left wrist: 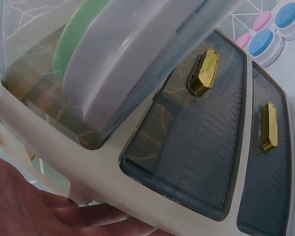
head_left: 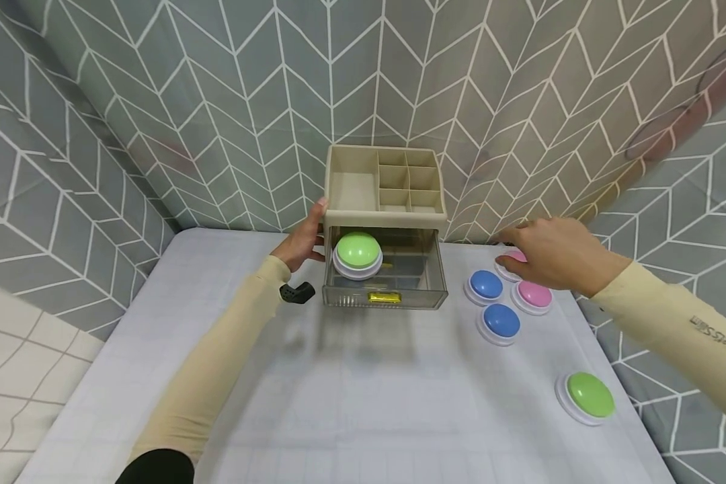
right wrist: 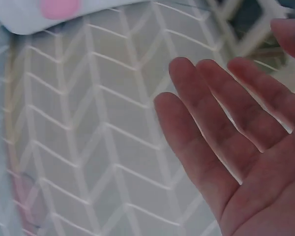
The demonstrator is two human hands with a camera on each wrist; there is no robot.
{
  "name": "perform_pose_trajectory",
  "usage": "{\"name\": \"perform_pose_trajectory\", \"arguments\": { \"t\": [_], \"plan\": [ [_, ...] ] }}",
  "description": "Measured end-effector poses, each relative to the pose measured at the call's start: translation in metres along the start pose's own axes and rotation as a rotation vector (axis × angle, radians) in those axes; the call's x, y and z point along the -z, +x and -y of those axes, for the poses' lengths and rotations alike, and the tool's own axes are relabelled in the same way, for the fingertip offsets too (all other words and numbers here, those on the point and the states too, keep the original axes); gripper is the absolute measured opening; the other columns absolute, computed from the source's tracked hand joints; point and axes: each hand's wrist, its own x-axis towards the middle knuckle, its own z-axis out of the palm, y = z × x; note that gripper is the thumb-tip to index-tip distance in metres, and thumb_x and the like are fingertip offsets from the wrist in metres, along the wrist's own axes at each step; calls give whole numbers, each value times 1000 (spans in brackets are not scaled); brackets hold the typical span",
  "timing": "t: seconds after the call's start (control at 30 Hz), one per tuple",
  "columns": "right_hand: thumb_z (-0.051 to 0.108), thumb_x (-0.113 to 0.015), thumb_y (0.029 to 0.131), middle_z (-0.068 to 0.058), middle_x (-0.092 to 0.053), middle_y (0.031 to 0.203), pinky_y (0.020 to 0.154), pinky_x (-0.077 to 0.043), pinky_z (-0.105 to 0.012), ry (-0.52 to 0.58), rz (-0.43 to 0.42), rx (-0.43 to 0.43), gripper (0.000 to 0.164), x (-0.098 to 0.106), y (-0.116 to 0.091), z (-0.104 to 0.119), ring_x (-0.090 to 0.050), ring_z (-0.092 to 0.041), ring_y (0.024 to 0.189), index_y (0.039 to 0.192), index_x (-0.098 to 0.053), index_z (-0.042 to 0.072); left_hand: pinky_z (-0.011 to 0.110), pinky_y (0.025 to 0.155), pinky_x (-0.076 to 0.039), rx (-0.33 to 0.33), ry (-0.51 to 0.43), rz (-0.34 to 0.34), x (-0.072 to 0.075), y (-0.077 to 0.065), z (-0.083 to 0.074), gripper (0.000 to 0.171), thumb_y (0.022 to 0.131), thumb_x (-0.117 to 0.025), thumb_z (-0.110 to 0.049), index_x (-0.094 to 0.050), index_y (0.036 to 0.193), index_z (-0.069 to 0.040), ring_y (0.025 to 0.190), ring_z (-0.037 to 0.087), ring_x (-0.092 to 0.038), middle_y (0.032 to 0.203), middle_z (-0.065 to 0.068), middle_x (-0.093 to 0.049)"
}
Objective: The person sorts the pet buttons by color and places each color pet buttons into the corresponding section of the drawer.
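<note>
A beige desktop organizer with smoky clear drawers stands at the table's far edge. Its top drawer is pulled out and holds a green push button with a white base. My left hand rests against the organizer's left side; in the left wrist view, its fingers lie along the casing. Over at the right, my right hand hovers above a pink button and partly hides it. The right wrist view shows that hand's fingers extended, holding nothing.
Beside the pink button sit another pink button and two blue buttons, one farther and one nearer. A second green button lies near the table's right edge. Patterned curtain surrounds the white table.
</note>
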Motion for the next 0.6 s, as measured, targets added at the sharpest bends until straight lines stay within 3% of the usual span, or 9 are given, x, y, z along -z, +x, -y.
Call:
{"name": "perform_pose_trajectory", "arguments": {
  "t": [0.2,0.4,0.6],
  "plan": [
    [35,-83,89,-12,-77,89,61,-59,-55,26,124,-111,42,-31,-31,-35,-72,-32,71,115,-75,2,57,99,-52,-5,-2,-4,1,0,0,92,100,-17,-71,-37,155,-1,127,41,-55,146,29,-46],
    [39,-81,91,-11,-77,89,62,-58,-51,55,252,-217,49,-73,-75,-65,-72,-29,75,119,-74,-1,57,98,-52,-8,-13,9,2,2,0,93,99,-16,-72,-37,155,-2,129,42,-55,147,29,-46],
    [50,-73,96,-21,-76,100,75,-57,-66,151,359,-318,66,-117,-117,-87,-72,-41,88,127,-66,-8,57,97,-51,-1,-16,3,1,3,2,92,99,-16,-73,-38,156,-3,129,42,-54,148,28,-46]
  ]
}}
